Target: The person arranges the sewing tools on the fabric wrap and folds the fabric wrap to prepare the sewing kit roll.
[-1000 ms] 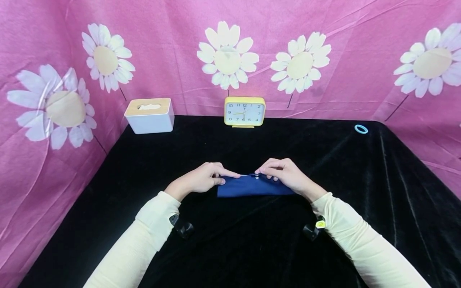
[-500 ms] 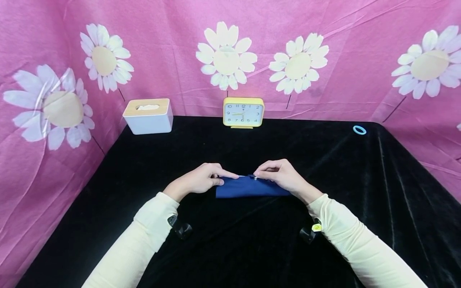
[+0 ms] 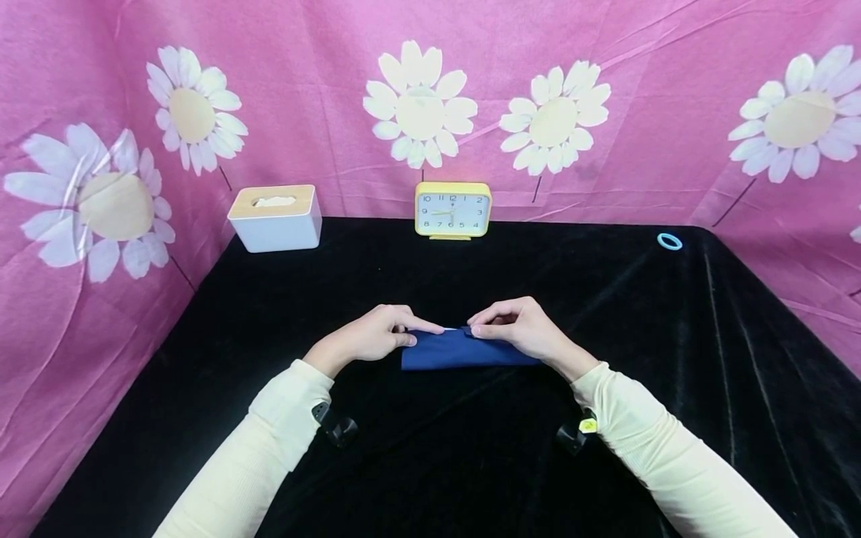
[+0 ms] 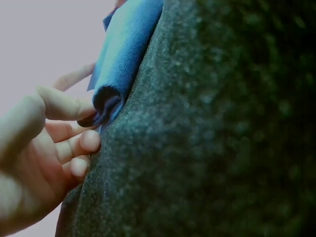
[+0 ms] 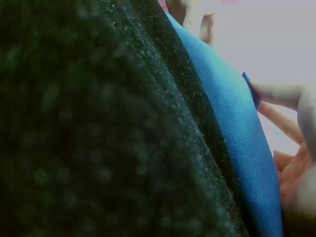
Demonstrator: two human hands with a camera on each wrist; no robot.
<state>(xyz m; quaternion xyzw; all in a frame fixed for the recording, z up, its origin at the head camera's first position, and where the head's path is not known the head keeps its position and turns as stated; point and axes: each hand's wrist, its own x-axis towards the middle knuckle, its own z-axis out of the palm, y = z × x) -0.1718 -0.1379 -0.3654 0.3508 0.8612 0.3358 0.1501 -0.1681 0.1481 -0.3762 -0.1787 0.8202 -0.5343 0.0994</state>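
A long, narrow blue cloth pouch (image 3: 444, 353) lies across the black cloth before me. My left hand (image 3: 366, 334) holds its left end, the thumb at the near side and the index finger stretched along the top edge. In the left wrist view the pouch's end (image 4: 109, 98) is curled like a tube beside the thumb (image 4: 69, 104). My right hand (image 3: 528, 329) pinches a small dark blue tab (image 5: 251, 90) at the top edge between thumb and index finger. A thin pale strip (image 3: 452, 329) shows on that edge between the hands. The metal piece seen earlier is hidden now.
Behind the hands, a yellow clock (image 3: 454, 211) stands at the black-covered table's (image 3: 377, 463) back edge. A white tissue box (image 3: 276, 224) with a wooden lid is back left, and a light blue ring (image 3: 669, 241) back right. A pink flowered curtain (image 3: 309, 97) hangs behind.
My right hand has slid slightly left along the pouch's top edge, its thumb now covering the shiny metal piece. My left hand keeps its hold on the end. The whole view has shifted slightly.
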